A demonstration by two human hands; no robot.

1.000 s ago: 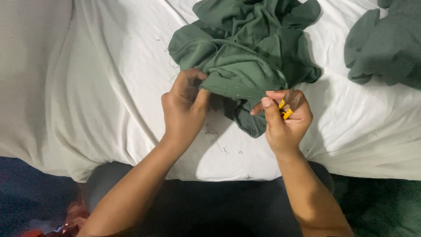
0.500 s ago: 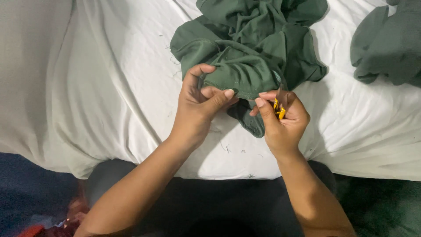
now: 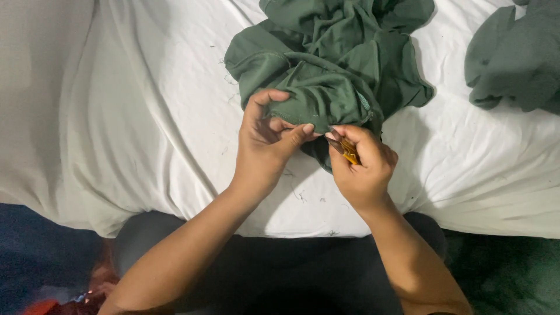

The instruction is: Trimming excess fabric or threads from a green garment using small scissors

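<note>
A crumpled dark green garment (image 3: 332, 64) lies on a white sheet (image 3: 146, 116). My left hand (image 3: 265, 146) pinches a fold of the garment's near edge between thumb and fingers. Right beside it, my right hand (image 3: 364, 169) is closed around a small yellow-handled tool (image 3: 348, 151), whose tip points at the pinched fold. The tool's working end is mostly hidden by my fingers. The two hands nearly touch at the fingertips.
A second grey-green piece of cloth (image 3: 516, 58) lies at the upper right on the sheet. The sheet's near edge hangs over my dark-clothed lap (image 3: 280, 274). Small thread bits dot the sheet near my hands. Something red (image 3: 46, 303) shows at the lower left.
My left hand has shifted its hold from the bunched cloth to a pinch on the fold close to my right hand. The right hand with the yellow tool has stayed almost in place.
</note>
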